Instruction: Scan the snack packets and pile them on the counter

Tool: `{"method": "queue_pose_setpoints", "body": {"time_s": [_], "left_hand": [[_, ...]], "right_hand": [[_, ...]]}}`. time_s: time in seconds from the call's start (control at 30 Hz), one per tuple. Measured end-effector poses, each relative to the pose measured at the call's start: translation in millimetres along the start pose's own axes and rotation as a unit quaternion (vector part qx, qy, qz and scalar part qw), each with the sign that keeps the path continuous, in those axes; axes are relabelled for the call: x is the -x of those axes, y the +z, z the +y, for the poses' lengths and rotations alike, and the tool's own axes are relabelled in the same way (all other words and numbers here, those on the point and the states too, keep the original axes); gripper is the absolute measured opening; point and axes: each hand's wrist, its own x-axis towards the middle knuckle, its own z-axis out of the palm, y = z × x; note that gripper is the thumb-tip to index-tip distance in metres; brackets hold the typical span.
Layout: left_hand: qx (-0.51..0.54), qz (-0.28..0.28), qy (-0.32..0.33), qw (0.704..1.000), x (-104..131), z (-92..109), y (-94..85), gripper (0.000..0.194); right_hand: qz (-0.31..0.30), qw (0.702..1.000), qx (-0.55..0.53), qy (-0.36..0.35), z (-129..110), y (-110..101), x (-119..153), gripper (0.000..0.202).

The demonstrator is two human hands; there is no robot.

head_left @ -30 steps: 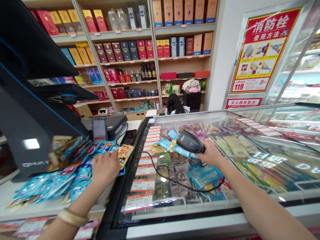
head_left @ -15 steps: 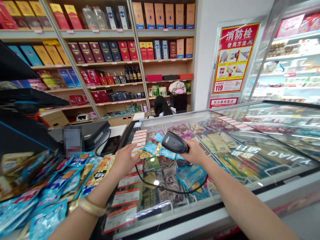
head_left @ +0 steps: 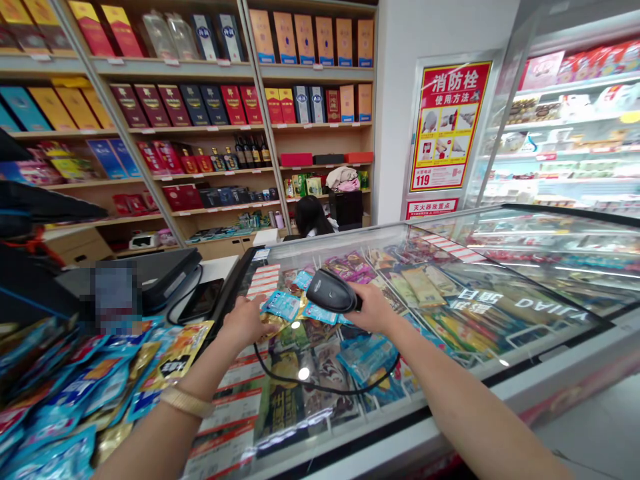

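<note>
My right hand [head_left: 373,308] is wrapped round the handle of a black barcode scanner [head_left: 330,291], held above the glass top of a freezer [head_left: 320,423]. Its black cable loops down over the glass. Small blue packets [head_left: 283,305] lie on the glass under and left of the scanner. My left hand [head_left: 249,321] is beside them at the left, fingers bent and touching the edge of a gold packet [head_left: 273,327]; whether it grips the packet is unclear. A gold bracelet is on the left wrist.
Many blue and gold packets [head_left: 100,380] are heaped at the left, near a black phone [head_left: 203,300] and a dark device [head_left: 165,273]. A person's dark-haired head [head_left: 311,215] shows behind the freezer, before shelves of boxes [head_left: 215,127].
The view has turned slightly right, so the surroundings appear shifted left. The scanner remains in my right hand. My left hand's fingers look more bent, near the packets.
</note>
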Motion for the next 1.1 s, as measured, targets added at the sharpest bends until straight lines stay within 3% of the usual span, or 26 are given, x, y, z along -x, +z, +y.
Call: {"method": "queue_pose_setpoints", "body": {"time_s": [0.13, 0.23, 0.37, 0.43, 0.6, 0.7, 0.9, 1.1], "left_hand": [[0.080, 0.043, -0.021, 0.996, 2, -14, -1.4, 0.081], [0.196, 0.024, -0.037, 0.980, 7, -23, -2.3, 0.057], [0.380, -0.008, -0.010, 0.925, 21, -29, -6.6, 0.026], [0.437, 0.023, -0.019, 0.899, 28, -29, -8.4, 0.028], [0.518, 0.181, -0.060, 0.834, 35, -27, 0.4, 0.038], [0.555, 0.206, -0.064, 0.803, 35, -21, 10.4, 0.041], [0.563, 0.209, -0.055, 0.797, 39, -6, 19.8, 0.041], [0.563, 0.205, -0.050, 0.799, 38, -5, 24.4, 0.043]], "right_hand": [[0.000, 1.000, 0.000, 0.000, 0, 0, 0, 0.027], [-0.004, 1.000, 0.001, -0.002, 0, 0, 0, 0.026], [-0.010, 1.000, -0.002, -0.009, 1, 2, 1, 0.027], [-0.012, 1.000, -0.005, -0.012, 1, 2, 1, 0.029], [-0.008, 1.000, 0.000, -0.013, -2, 0, 0, 0.031], [-0.018, 1.000, -0.003, -0.014, -4, 0, 1, 0.029], [-0.034, 0.999, -0.006, -0.023, -11, 2, 2, 0.022], [-0.037, 0.999, -0.010, -0.018, -12, 2, 2, 0.021]]}}
